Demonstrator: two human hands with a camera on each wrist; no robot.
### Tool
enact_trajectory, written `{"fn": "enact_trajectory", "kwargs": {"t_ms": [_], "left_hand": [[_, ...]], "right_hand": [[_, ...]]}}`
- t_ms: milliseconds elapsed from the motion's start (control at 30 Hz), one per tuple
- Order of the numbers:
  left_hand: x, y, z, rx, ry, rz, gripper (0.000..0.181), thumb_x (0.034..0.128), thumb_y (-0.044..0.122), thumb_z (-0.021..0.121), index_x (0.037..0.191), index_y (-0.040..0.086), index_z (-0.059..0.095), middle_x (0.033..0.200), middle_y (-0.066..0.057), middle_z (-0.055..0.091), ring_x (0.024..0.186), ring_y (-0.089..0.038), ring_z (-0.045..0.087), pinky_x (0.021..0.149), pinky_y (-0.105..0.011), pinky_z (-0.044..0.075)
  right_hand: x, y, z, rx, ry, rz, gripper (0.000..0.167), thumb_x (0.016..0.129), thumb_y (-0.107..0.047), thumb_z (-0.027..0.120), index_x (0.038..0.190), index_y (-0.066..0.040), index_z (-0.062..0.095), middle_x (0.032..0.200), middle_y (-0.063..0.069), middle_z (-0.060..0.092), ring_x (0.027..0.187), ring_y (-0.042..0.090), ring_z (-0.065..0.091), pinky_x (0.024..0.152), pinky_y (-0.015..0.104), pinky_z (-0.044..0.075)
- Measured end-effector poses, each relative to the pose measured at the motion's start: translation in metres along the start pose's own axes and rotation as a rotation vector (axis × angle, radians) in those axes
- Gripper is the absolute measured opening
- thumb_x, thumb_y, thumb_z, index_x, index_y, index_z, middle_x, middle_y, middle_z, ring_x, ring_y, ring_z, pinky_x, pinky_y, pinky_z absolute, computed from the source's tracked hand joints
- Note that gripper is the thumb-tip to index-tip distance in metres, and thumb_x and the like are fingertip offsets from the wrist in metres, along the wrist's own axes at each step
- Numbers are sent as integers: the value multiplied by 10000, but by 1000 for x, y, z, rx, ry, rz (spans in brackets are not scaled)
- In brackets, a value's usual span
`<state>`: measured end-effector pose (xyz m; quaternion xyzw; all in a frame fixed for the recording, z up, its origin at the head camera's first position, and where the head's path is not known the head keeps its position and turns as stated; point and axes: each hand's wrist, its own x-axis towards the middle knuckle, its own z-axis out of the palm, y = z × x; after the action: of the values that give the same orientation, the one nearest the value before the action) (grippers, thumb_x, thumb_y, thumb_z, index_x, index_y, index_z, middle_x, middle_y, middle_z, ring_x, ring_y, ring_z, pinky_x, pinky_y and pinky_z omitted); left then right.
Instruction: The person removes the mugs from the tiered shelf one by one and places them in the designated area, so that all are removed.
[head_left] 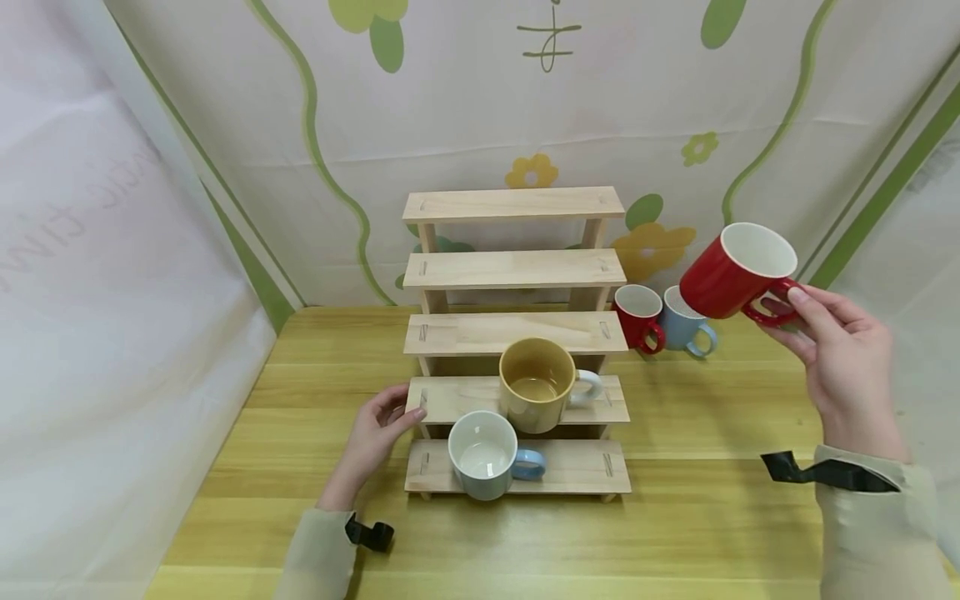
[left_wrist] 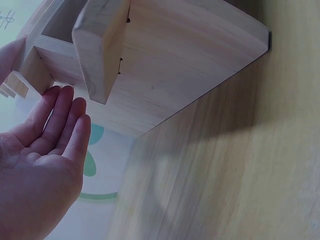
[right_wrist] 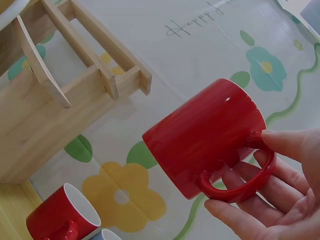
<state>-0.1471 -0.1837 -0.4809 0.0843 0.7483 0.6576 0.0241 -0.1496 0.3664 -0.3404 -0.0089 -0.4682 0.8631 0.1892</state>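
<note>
A red mug with a white inside (head_left: pixel 712 275) is held by its handle in the right hand (head_left: pixel 847 358), tilted in the air right of the wooden stepped rack (head_left: pixel 517 333). In the right wrist view the fingers and thumb of the right hand (right_wrist: pixel 280 185) grip the handle of the red mug (right_wrist: pixel 205 135). The left hand (head_left: pixel 378 433) holds the left end of the rack's second step from the bottom, thumb on top; the left wrist view shows the fingers of that hand (left_wrist: pixel 50 150) against the wood. A yellow mug (head_left: pixel 532 404) stands on that step, a pale mug (head_left: pixel 480 475) on the lowest.
Another red mug (head_left: pixel 633 321) and a light blue mug (head_left: pixel 678 329) stand on the wooden table (head_left: pixel 697 533) behind and right of the rack. A patterned white cloth (head_left: pixel 465 100) hangs behind, with more cloth at both sides. The upper three steps carry no mugs.
</note>
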Motion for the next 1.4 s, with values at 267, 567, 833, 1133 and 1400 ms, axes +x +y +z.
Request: {"fn": "enact_trajectory", "kwargs": {"t_ms": [267,567,833,1133,1400], "left_hand": [[1,-1,0,-10,0,-9,498,945,104,749,1369,-64,550,1366,-211,561,1299,-331,514,1072,-226,428],[2,-1,0,-28,-5,-34,536,946,138,755,1393,-53,529,1384,-210,555,1296,-329,523,1056,-239,453],[2,2,0,-39,-4,-42,530,946,116,750,1391,-61,524,1377,-216,554,1290,-332,525,1050,-246,461],[1,0,0,-43,-2,-39,529,939,111,756,1383,-64,528,1380,-215,548,1295,-333,517,1047,-251,466],[-1,0,0,-48,-4,-26,515,945,102,747,1382,-66,531,1367,-223,559,1283,-343,527,1035,-250,477]], "right_hand": [[17,-3,-8,6,111,35,311,900,26,739,1202,85,690,1148,126,710,913,258,739,707,387,619],[28,2,-21,-7,215,61,366,852,-23,804,1199,42,711,1119,95,720,902,235,738,681,380,622],[36,10,-34,5,265,65,356,832,-24,824,1168,29,719,1037,111,747,858,235,745,688,370,624],[40,24,-51,-34,317,62,364,819,-35,840,1158,28,724,1019,106,740,853,213,735,714,342,620],[46,39,-64,-20,366,68,349,816,-15,841,1141,32,724,971,112,734,821,197,719,727,337,615]]}}
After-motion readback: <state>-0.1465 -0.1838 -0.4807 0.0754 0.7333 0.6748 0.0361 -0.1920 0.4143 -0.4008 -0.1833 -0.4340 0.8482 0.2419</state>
